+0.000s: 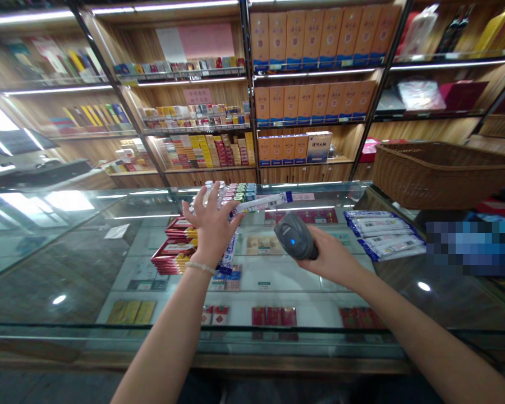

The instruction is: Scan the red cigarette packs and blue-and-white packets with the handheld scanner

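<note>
My left hand (212, 224) is over the glass counter with its fingers spread. Its thumb is at the near end of a slim white packet with blue ends (263, 202); I cannot tell whether they touch. Another blue-and-white packet (229, 249) lies partly hidden beside the wrist. Left of that wrist are stacked red and yellow packs (172, 248), and small bottles with coloured caps (239, 191) stand just behind the fingers. Wrapped around a dark grey barcode scanner (292, 235) is my right hand (330, 255). A blue light shows on the scanner, which points toward the slim packet.
Several blue-and-white packets (385, 233) lie side by side at the right of the glass counter (261, 283). Behind them stands a wicker basket (441, 174). Boxed goods fill the wooden shelves (305, 127) at the back. A dark monitor (19, 143) is far left.
</note>
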{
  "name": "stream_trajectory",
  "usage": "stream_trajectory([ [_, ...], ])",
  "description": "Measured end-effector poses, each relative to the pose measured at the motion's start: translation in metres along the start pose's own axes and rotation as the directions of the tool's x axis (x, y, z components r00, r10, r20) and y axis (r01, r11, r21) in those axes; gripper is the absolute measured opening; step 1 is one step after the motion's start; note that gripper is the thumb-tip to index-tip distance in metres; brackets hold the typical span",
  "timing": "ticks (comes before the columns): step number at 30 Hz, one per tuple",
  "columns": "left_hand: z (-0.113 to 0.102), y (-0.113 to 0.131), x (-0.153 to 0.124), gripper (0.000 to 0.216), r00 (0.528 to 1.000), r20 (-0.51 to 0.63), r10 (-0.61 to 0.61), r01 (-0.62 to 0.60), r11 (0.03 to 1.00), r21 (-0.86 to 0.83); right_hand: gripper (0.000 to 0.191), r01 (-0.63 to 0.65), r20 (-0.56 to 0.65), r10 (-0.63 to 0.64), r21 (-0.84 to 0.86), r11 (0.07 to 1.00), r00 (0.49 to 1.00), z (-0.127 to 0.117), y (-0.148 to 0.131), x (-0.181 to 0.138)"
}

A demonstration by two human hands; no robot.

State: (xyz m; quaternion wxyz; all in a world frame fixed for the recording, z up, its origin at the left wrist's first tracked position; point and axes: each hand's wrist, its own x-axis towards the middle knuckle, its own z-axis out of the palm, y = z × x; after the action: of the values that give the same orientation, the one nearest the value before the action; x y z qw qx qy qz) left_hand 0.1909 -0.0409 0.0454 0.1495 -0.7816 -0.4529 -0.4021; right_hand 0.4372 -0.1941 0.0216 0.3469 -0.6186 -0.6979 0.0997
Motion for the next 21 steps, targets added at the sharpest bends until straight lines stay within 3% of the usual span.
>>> stream_trajectory([
  [21, 0.0017, -0.0003, -0.0001, 0.018, 1.0, -0.001, 0.0, 0.0, 1.0, 0.024, 0.037, 0.014, -0.024, -0.015, -0.035, 0.999, 1.0, 0.0024, 0.0022, 0.0],
])
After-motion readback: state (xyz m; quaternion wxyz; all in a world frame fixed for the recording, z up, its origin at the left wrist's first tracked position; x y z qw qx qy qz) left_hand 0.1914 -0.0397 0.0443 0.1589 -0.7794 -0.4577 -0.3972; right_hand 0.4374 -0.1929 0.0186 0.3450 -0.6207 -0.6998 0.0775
